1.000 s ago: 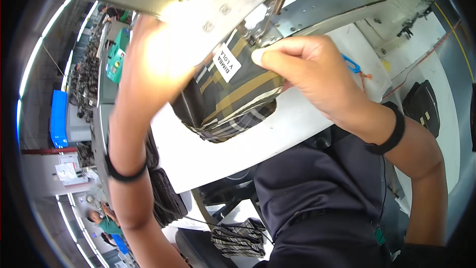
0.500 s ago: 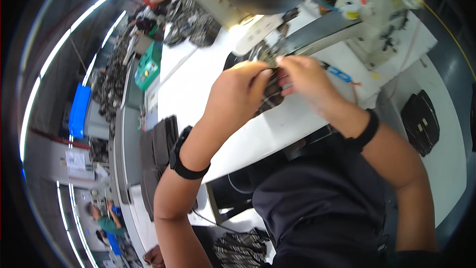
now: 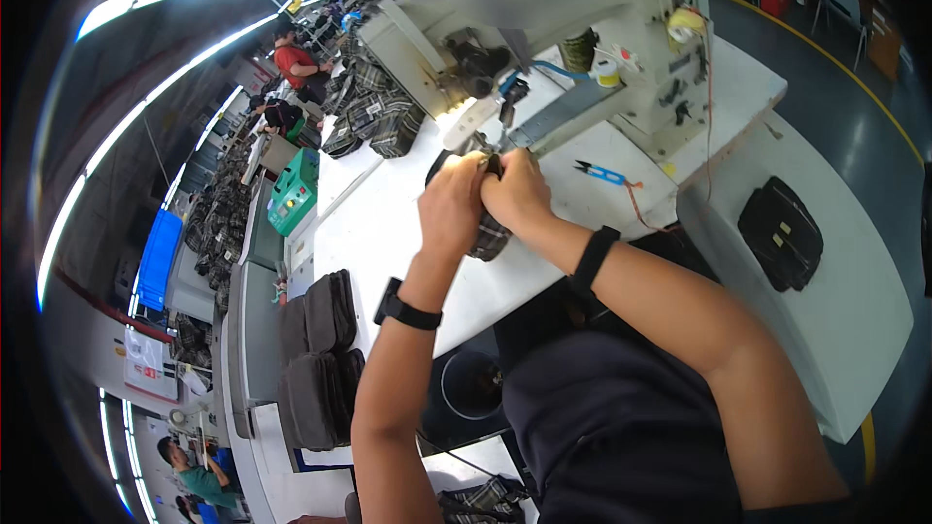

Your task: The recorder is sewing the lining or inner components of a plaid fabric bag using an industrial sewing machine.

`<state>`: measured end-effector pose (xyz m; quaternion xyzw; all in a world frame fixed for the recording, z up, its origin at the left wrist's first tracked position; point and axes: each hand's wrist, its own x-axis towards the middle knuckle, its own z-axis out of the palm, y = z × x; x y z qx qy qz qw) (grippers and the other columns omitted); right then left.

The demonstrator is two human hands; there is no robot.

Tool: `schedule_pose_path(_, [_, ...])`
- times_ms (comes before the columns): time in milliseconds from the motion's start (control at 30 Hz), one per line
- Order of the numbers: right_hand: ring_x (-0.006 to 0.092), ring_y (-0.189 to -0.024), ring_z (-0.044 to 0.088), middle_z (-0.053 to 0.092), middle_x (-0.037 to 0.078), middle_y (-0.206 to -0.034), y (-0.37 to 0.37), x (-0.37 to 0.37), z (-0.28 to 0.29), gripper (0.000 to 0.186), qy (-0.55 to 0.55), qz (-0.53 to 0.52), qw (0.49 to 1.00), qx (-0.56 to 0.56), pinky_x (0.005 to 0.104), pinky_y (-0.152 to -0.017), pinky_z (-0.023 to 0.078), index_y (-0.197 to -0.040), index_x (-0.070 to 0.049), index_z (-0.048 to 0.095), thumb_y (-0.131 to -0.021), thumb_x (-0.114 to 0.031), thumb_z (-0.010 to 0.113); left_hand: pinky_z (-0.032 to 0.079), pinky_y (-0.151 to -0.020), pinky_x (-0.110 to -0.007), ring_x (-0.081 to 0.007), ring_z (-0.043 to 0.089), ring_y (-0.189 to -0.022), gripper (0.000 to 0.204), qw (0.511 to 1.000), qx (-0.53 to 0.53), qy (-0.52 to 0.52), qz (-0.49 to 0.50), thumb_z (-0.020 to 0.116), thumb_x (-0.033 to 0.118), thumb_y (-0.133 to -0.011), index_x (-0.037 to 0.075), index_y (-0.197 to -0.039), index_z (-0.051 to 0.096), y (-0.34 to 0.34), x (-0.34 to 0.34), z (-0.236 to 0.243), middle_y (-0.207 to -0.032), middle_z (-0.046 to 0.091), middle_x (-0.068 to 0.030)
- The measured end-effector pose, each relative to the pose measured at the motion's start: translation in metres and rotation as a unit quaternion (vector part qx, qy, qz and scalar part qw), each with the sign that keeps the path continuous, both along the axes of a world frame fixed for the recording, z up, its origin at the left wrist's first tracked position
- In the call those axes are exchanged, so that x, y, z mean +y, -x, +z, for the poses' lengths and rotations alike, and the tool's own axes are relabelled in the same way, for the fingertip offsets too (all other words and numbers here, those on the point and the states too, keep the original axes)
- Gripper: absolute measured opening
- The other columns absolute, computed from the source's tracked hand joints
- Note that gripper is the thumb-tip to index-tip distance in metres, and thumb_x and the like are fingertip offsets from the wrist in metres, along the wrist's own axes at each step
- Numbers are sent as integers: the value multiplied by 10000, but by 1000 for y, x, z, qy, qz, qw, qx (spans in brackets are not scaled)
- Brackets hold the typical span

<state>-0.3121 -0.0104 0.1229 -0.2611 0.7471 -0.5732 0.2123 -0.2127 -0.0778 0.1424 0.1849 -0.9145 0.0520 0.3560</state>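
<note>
Both hands are closed on a dark plaid fabric piece (image 3: 490, 243) in front of the needle area of a sewing machine (image 3: 636, 68). My left hand (image 3: 450, 206) grips its left side with bent fingers. Right beside it, my right hand (image 3: 516, 194) pinches the top edge of the piece, thumb and fingers together. Much of the piece is hidden behind the hands, and its lower end shows below them. To the right, blue thread snips (image 3: 606, 175) lie on the white table (image 3: 388, 223).
Stacked brown-grey pouches (image 3: 320, 369) stand at the left. Several plaid pieces (image 3: 396, 126) lie beyond the machine, near a green box (image 3: 294, 192). A dark folded bag (image 3: 782, 233) rests on a white surface at the right. Co-workers (image 3: 296, 63) are farther off.
My hands have come closer together on the plaid piece. The view has shifted, with more of the machine and the right-hand floor now showing.
</note>
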Motion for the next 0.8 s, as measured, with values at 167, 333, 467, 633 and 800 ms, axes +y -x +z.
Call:
schedule_pose_path(167, [405, -1215, 661, 700, 200, -1244, 6, 5, -11, 302, 67, 11, 997, 43, 503, -1015, 533, -1163, -25, 695, -912, -188, 662, 563, -641, -387, -317, 719, -783, 141, 989, -74, 80, -103, 753, 145, -961, 111, -1097, 744, -8, -10, 29, -955, 707, -94])
schedule_pose_path(333, [425, -1168, 657, 686, 233, -1231, 11, 45, -48, 345, 192, 48, 970, 141, 472, -1006, 540, -1233, 15, 695, -915, -42, 575, 570, -656, -351, -260, 717, -764, 212, 976, -121, 111, -144, 816, 118, -895, 95, -1102, 772, -8, -3, 26, -1012, 727, -53])
schedule_pose_path(467, [396, -933, 704, 716, 233, -1148, 15, 46, -67, 354, 272, 34, 952, 137, 437, -864, 575, -1225, 41, 702, -904, -27, 571, 573, -710, -341, -226, 715, -821, 310, 981, -107, 114, -117, 841, 78, -842, 104, -1147, 791, -9, 4, 10, -1057, 726, -35])
schedule_pose_path(633, [175, -660, 615, 727, 134, -915, 7, 59, -51, 351, 265, 147, 941, -147, 322, -642, 520, -1217, 65, 704, -898, -4, 574, 561, -758, -355, -250, 685, -873, 375, 986, -85, 85, -116, 838, -18, -780, 75, -1143, 813, -13, 11, 2, -1020, 731, -62])
schedule_pose_path(800, [32, -687, 555, 700, 24, -857, -3, 62, -44, 340, 328, 114, 908, -236, 238, -591, 466, -1243, 73, 705, -925, 25, 593, 549, -687, -337, -240, 664, -786, 383, 983, -55, 62, -166, 835, -58, -714, 10, -1090, 810, -13, 6, 5, -922, 716, -81])
